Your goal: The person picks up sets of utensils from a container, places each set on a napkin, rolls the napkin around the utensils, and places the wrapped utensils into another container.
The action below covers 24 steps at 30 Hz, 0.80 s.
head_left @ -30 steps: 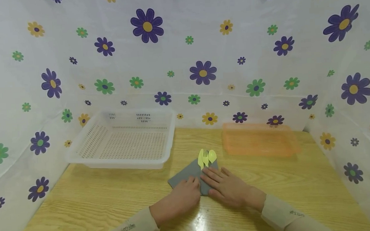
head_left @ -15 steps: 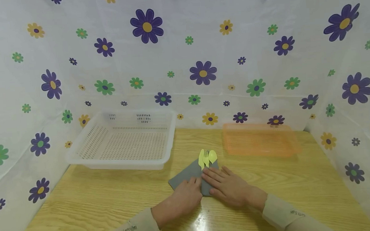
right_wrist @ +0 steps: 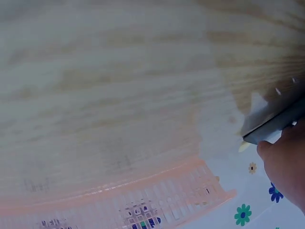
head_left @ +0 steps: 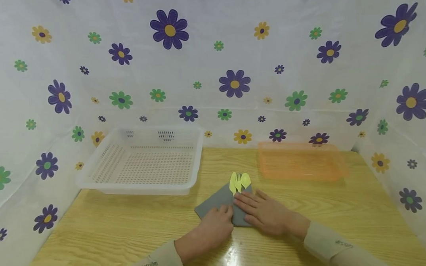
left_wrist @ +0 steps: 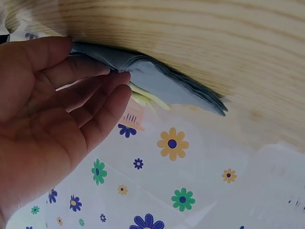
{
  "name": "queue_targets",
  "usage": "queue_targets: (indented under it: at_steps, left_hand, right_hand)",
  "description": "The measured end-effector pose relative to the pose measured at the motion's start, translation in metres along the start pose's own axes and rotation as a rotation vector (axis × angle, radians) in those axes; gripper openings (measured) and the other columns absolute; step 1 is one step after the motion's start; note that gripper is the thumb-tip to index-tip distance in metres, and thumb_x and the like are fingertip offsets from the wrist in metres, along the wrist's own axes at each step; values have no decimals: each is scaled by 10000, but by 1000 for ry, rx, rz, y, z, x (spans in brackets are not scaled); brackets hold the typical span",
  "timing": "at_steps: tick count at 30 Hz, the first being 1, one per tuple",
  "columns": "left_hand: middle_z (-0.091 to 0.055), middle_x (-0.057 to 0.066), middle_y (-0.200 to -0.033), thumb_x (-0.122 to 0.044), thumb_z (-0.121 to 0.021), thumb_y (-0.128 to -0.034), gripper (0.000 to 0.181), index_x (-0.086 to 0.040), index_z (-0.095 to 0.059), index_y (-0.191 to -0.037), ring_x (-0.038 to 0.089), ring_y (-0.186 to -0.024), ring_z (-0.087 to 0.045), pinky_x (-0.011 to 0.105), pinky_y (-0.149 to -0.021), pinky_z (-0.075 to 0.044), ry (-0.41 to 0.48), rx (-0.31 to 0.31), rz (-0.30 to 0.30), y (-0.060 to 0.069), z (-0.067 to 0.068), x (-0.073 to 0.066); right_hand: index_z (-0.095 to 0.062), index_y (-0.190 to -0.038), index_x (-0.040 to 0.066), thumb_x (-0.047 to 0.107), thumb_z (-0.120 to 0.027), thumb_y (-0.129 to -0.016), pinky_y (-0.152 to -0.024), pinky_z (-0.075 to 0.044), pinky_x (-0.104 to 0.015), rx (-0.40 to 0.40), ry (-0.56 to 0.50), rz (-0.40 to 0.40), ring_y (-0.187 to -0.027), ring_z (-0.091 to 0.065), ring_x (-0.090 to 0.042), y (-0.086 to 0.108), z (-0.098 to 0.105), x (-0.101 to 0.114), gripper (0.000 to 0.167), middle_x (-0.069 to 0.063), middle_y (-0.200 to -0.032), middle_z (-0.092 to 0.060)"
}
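A folded grey napkin (head_left: 216, 201) lies on the table, its layered edge visible in the left wrist view. From its far end stick out a yellow-green plastic knife (head_left: 233, 183), fork (head_left: 238, 182) and spoon (head_left: 245, 180); their lower parts are hidden under the cloth and fingers. My left hand (head_left: 214, 227), fingers curled, holds the near part of the napkin at a fold. Flat across its right side rests my right hand (head_left: 267, 213), with straight fingers pressing the cloth over the handles. In the right wrist view only part of that hand (right_wrist: 288, 157) shows.
A white perforated basket (head_left: 137, 188) stands at the back left of the wooden table (head_left: 106, 229). At the back right is a shallow orange basket (head_left: 302, 175). Flower-printed white cloth (head_left: 195, 62) hangs behind and along both sides.
Both hands hold nearly the same places on the napkin. The whole view has shifted by a few pixels; the napkin, cutlery and baskets stay where they were.
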<state>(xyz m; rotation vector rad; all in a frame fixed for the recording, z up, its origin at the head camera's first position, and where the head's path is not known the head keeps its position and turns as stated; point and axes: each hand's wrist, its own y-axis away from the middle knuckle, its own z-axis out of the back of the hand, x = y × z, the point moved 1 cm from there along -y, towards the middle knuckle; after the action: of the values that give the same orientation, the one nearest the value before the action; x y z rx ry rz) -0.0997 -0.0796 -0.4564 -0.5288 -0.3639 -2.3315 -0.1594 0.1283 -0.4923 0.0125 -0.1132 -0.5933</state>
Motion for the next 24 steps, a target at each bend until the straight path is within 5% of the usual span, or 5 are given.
queue_targets:
  at_steps: [11,19,24]
  left_hand:
    - [-601,43,-1275,-317,-660,-944,216,-200,-769,-1089,163,-1112,-559,269,-774,-527,-11,32,-15,-1,-1,-3]
    - [-492,12,-1463,-272,-605,-986,442,-98,-573,-1391,193,-1156,-548,299,-845,-532,218,125,22,5,-3,10]
    - [-480,3,-1486,-290,-585,-997,460,-111,-546,-1419,196,-1168,-550,304,-830,-528,236,138,30,6,-1,12]
  right_hand:
    - [-241,-1587,172,411,-260,-1089,-1164,-218,-571,-10,60,20,-1519,-147,-235,0,-2,1,553,-54,-1656,-163]
    - [-220,-1593,210,430,-226,-1088,-1179,-193,-554,5,52,6,-1525,-108,-218,-3,-4,-1,551,-17,-1665,-123]
    - [-249,-1586,199,409,-270,-1087,-1169,-219,-559,-7,42,19,-1518,-147,-242,-2,-3,-1,542,-41,-1658,-156]
